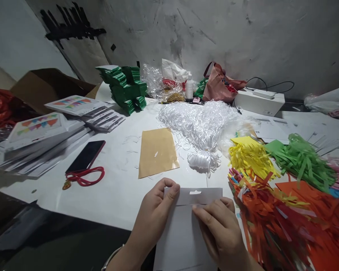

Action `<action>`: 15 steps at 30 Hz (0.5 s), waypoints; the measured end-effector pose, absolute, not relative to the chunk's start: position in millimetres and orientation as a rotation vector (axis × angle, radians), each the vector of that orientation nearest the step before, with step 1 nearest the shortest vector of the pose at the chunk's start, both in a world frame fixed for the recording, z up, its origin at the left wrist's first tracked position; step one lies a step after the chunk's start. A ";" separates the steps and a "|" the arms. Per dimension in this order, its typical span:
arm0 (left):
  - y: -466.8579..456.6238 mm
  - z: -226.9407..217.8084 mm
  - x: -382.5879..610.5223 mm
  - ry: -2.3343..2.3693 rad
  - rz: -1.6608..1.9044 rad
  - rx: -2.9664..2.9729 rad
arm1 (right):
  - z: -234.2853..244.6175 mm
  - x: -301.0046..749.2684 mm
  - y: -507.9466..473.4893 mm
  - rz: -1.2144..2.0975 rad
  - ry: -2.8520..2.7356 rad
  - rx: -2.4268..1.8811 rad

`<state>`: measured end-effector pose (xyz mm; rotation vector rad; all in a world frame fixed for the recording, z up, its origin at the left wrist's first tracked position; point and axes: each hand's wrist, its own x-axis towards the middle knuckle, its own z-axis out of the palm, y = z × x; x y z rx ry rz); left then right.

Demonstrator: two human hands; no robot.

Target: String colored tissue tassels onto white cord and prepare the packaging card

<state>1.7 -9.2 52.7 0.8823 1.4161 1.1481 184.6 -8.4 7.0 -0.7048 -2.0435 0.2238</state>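
Note:
Both my hands hold a clear plastic packaging bag with a white hang-tab header at the near edge of the white table. My left hand pinches the header's left corner between thumb and fingers. My right hand presses its fingers on the bag just under the header, near the middle. A gold flat pouch lies just beyond my hands. Fringed paper strips in orange, yellow and green are piled at my right.
A heap of white string lies mid-table. A phone with a red lanyard lies left, beside stacks of printed cards. Green card stacks, a white bottle, bags and a white box line the back.

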 end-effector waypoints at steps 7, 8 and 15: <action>-8.0 50.8 0.1 1.402 1.126 0.905 | 6.5 183.1 -9.1 0.186 -2.035 -0.714; -7.7 50.2 -0.6 1.405 1.120 0.916 | 6.0 182.6 -9.4 0.174 -2.031 -0.716; -7.4 52.4 1.3 1.418 1.126 0.904 | 4.0 182.3 -10.5 0.152 -2.011 -0.714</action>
